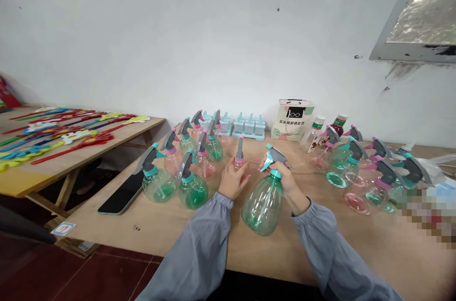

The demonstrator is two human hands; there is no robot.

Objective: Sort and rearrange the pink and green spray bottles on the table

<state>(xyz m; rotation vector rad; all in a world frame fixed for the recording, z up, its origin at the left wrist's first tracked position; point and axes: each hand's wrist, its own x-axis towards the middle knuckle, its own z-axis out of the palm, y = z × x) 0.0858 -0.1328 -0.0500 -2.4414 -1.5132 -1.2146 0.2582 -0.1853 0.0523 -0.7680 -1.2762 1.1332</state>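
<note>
Right hand point(287, 182) grips the neck of the green bottle point(262, 206), tilted top-away; left hand point(233, 181) closes around the pink bottle point(240, 161), seemingly upright, just left.

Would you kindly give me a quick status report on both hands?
Left hand shut on pink bottle. Right hand shut on green bottle. Nothing between them.

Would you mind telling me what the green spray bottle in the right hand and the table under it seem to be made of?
The green spray bottle looks like thin, clear tinted plastic with a glossy finish: the table shows through its body and light glints on it. Its teal collar and grey trigger look like opaque, duller plastic. The table looks like unfinished plywood or similar board: pale, matt, with faint grain.
</note>
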